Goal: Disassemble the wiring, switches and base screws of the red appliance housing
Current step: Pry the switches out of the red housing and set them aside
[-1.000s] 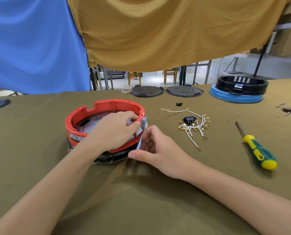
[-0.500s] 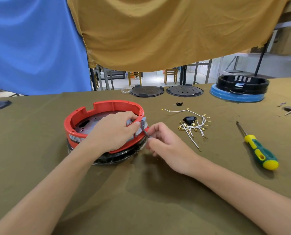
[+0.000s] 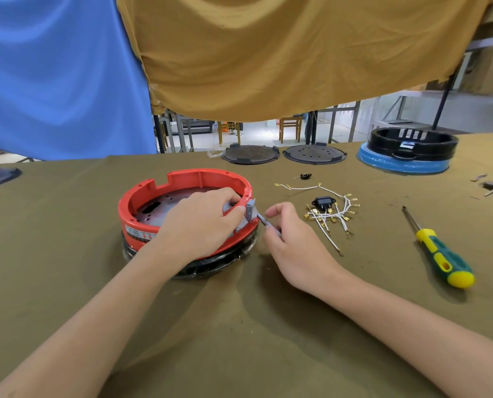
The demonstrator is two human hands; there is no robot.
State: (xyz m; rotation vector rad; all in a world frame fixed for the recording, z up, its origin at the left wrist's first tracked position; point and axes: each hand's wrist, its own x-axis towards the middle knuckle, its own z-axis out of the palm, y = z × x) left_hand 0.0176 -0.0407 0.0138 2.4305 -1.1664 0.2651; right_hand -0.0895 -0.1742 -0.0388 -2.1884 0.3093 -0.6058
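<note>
My left hand (image 3: 199, 225) steadies the light, stiff housing (image 3: 182, 208) mid-table, fingertips on its grey switch (image 3: 249, 211) at the right rim, while my right hand (image 3: 291, 239) pinches the thin grey strip (image 3: 264, 219), likely brittle.

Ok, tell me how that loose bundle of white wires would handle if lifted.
The white wire bundle looks thin and curved, so probably floppy and light. Its brass terminals splay outward and may snag; the black socket among them would likely dangle.
</note>
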